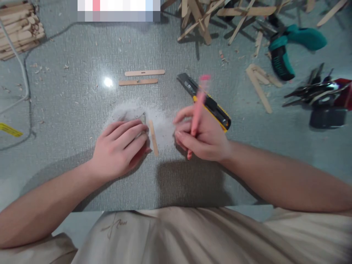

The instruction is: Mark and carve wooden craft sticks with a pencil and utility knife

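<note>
My left hand [121, 146] lies flat, fingers together, pressing a small clear set square [142, 118] onto the grey mat. A short wooden stick [153, 137] lies along that ruler's right edge, just off my fingertips. My right hand [202, 137] is closed round a pink pen [198, 110], which is blurred and stands tilted, its lower tip near the mat right of the stick. A yellow and black utility knife [205, 99] lies just behind my right hand.
Two wooden sticks [144, 73] lie side by side further back. A heap of sticks [211, 16] sits at the top, a stacked bundle [19, 29] top left. Teal-handled pliers [288, 46], dark tools [321, 91] and a white cable [20, 66] lie around.
</note>
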Demonstrator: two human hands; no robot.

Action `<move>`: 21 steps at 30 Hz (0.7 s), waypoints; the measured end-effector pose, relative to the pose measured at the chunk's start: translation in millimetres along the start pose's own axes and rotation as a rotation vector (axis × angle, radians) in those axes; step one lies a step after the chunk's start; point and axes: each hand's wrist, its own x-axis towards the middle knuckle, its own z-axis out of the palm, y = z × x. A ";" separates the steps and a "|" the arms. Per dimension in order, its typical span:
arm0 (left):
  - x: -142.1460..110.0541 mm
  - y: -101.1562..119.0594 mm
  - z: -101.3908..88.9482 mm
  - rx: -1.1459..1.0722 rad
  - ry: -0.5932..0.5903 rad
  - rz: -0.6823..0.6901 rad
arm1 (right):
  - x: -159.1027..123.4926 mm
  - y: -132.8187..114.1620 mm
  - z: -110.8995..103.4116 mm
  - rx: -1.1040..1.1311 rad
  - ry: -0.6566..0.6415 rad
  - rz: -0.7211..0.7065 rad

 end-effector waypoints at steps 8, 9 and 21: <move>-1.8 2.4 3.7 -0.044 -0.180 0.108 | 3.1 -5.0 -3.4 0.217 0.079 0.065; -2.8 2.8 4.1 -0.044 -0.194 0.099 | 3.8 -5.0 -4.8 0.248 0.101 0.071; -5.8 9.9 3.1 0.061 -0.208 0.123 | 1.2 0.5 -2.5 -0.269 0.019 -0.243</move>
